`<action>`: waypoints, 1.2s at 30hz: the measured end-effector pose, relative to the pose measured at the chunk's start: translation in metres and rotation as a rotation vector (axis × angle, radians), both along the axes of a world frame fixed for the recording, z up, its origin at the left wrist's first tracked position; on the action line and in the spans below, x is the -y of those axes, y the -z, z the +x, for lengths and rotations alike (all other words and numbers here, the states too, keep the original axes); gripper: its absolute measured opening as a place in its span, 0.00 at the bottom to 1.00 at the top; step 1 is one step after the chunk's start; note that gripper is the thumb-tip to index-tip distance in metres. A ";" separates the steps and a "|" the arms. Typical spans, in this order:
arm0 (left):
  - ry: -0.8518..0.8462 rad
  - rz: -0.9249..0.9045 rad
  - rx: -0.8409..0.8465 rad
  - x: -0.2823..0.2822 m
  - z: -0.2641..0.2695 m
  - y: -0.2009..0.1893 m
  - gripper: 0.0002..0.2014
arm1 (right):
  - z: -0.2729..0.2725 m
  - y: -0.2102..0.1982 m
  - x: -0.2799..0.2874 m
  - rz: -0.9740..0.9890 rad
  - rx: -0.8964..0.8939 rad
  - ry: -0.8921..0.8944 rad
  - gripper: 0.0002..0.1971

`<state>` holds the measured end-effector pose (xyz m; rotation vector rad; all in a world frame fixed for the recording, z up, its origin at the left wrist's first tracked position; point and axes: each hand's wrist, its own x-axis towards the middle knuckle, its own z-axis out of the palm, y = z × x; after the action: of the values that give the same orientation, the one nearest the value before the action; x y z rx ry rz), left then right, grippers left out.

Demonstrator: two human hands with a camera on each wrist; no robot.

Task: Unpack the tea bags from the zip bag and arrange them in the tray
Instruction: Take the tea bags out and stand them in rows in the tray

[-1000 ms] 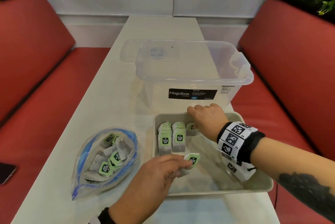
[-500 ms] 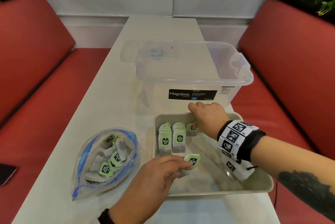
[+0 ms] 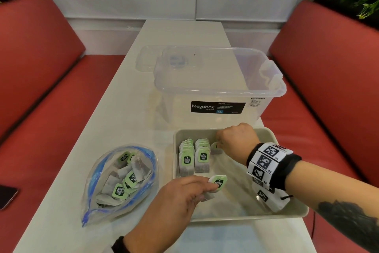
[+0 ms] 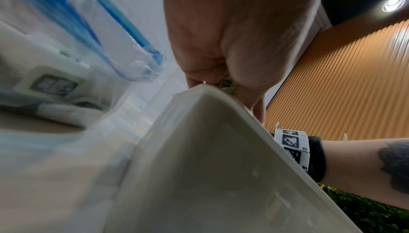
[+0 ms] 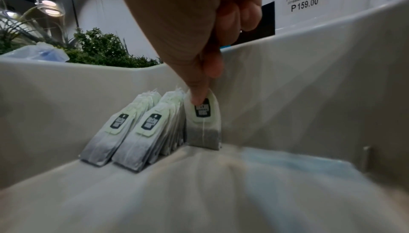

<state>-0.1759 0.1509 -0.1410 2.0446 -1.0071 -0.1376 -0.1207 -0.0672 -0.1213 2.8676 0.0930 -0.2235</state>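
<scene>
A grey tray (image 3: 287, 214) lies on the white table. Two leaning rows of green-tagged tea bags (image 3: 193, 157) (image 5: 132, 128) stand along its far left wall. My right hand (image 3: 235, 140) (image 5: 199, 86) pinches the top of a single tea bag (image 3: 215, 147) (image 5: 202, 123) that stands upright against the far wall, right of the rows. My left hand (image 3: 180, 195) (image 4: 232, 53) reaches over the tray's near left rim (image 4: 221, 107) and pinches another tea bag (image 3: 218, 183). The clear zip bag (image 3: 121, 181) with a blue seal lies left of the tray, open, with several tea bags inside.
A clear Megabox storage bin (image 3: 217, 86) stands just behind the tray, its lid (image 3: 147, 58) lying behind it. A dark phone (image 3: 7, 196) lies on the red bench at left. Red benches flank the narrow table.
My right hand has shifted slightly toward the tray's far wall with its tea bag. The left hand holds its tea bag in nearly the same spot.
</scene>
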 end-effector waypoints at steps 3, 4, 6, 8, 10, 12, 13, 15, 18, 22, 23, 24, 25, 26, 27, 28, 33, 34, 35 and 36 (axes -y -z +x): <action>0.006 0.000 0.019 0.000 0.001 0.002 0.21 | 0.001 0.002 0.002 0.001 -0.020 0.047 0.12; 0.009 -0.007 0.033 0.000 0.001 0.003 0.19 | 0.001 0.002 0.003 0.001 -0.020 0.057 0.11; 0.008 -0.033 0.057 0.000 0.001 0.005 0.16 | 0.002 0.000 0.003 0.002 -0.019 0.068 0.11; 0.004 -0.048 0.051 0.001 0.001 0.005 0.16 | 0.003 -0.003 0.002 -0.002 -0.027 0.069 0.12; 0.001 -0.049 0.046 0.000 0.001 0.006 0.17 | 0.004 -0.005 0.000 -0.017 -0.036 0.066 0.12; -0.002 -0.040 0.050 0.000 0.000 0.005 0.18 | 0.003 -0.005 -0.003 -0.032 -0.040 0.056 0.11; -0.004 -0.039 0.055 0.000 0.000 0.005 0.17 | 0.003 -0.004 -0.004 -0.038 -0.041 0.048 0.11; -0.006 -0.035 0.063 0.001 0.000 0.005 0.16 | 0.002 -0.001 -0.006 -0.056 -0.036 0.036 0.09; -0.007 -0.030 0.080 0.001 0.000 0.005 0.14 | 0.001 0.000 -0.007 -0.062 -0.017 0.033 0.08; -0.013 -0.038 0.110 0.002 0.001 0.005 0.17 | 0.000 0.000 -0.006 -0.042 -0.015 0.025 0.08; -0.012 -0.034 0.116 0.002 0.001 0.005 0.17 | 0.000 -0.001 -0.006 -0.035 -0.014 0.023 0.08; -0.011 -0.034 0.111 0.002 0.001 0.004 0.17 | 0.000 -0.001 -0.006 -0.027 -0.014 0.023 0.08; -0.012 -0.038 0.098 0.002 0.002 0.005 0.17 | 0.000 -0.002 -0.006 -0.019 -0.013 0.021 0.08; -0.013 -0.041 0.087 0.003 0.002 0.005 0.17 | 0.001 -0.002 -0.006 -0.005 -0.010 0.017 0.08; -0.013 -0.039 0.085 0.003 0.002 0.005 0.16 | 0.001 -0.002 -0.005 0.009 -0.008 0.012 0.08; -0.012 -0.036 0.092 0.003 0.002 0.005 0.16 | 0.000 -0.003 -0.005 0.023 -0.005 0.005 0.09; -0.007 -0.024 0.101 0.003 0.002 0.005 0.18 | 0.000 -0.003 -0.001 0.032 0.019 -0.019 0.10; -0.011 -0.024 0.080 0.003 0.002 0.005 0.19 | 0.000 -0.003 0.000 0.037 0.021 -0.021 0.09; -0.014 -0.030 0.047 0.002 0.003 0.005 0.20 | 0.000 -0.004 0.000 0.047 0.027 -0.019 0.09; -0.013 -0.043 0.010 0.002 0.004 0.004 0.21 | 0.000 -0.006 0.000 0.067 0.046 -0.018 0.09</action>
<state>-0.1724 0.1490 -0.1448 2.0141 -0.9945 -0.0979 -0.1205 -0.0673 -0.1157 2.9348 0.1202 -0.1536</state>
